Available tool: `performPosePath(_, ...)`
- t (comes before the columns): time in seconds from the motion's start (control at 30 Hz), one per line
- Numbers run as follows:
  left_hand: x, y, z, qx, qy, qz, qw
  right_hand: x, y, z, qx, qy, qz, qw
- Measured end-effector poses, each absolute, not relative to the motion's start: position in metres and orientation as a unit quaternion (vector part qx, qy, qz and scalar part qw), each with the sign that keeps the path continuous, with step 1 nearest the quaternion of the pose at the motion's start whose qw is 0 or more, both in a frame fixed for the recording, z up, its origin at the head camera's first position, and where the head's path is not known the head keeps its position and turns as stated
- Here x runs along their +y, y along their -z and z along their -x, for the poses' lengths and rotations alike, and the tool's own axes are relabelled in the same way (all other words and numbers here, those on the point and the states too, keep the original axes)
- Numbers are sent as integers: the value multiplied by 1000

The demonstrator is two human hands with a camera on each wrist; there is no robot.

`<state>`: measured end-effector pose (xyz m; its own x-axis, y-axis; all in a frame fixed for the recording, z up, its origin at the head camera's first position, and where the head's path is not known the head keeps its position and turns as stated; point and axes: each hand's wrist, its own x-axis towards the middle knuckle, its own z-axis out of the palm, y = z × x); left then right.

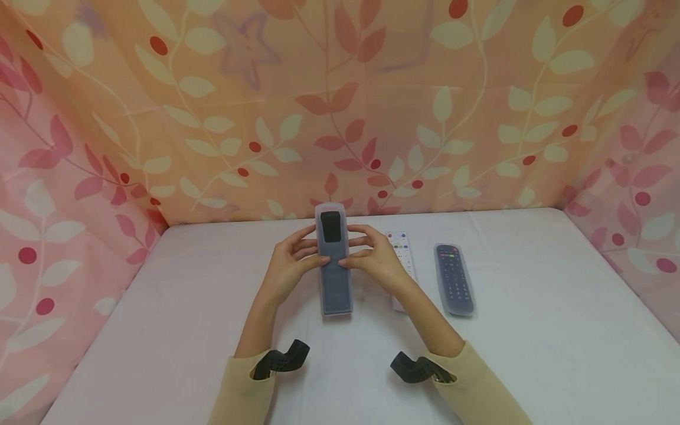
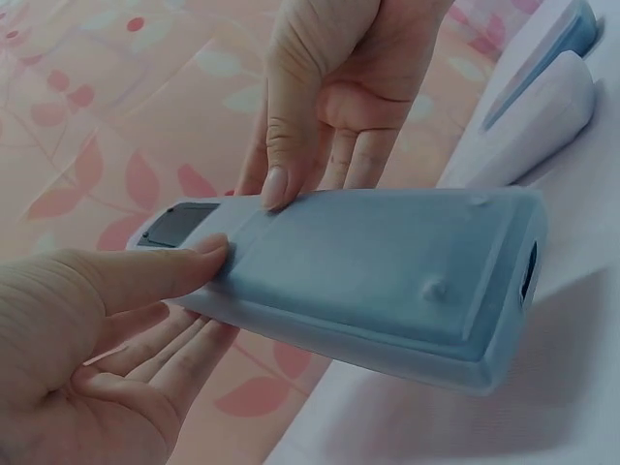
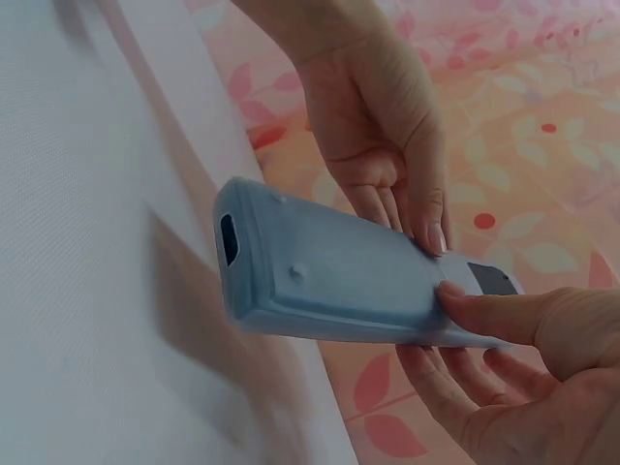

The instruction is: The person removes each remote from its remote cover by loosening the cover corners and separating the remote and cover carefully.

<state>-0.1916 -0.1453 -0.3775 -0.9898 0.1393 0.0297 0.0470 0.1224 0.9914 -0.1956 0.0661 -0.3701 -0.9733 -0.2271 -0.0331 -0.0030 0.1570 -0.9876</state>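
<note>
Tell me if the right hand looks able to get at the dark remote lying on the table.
Probably yes, after letting go: the right hand grips the held remote together with the left hand, but nothing visible covers the dark remote.

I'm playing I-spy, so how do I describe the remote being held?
Above the white table, find the left hand and right hand holding a remote. Unlike the white remote and dark remote lying nearby, it shows a black patch near one end but no buttons.
</note>
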Motion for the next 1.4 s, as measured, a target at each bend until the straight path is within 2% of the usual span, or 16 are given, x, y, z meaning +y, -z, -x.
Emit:
performPosePath(0.97,-149,373,190,762,-641,-86,37,68,367,194,776,616,106,83)
performPosePath(1.4,-150,368,188,762,-641,-95,0,70,361,192,776,615,129,51)
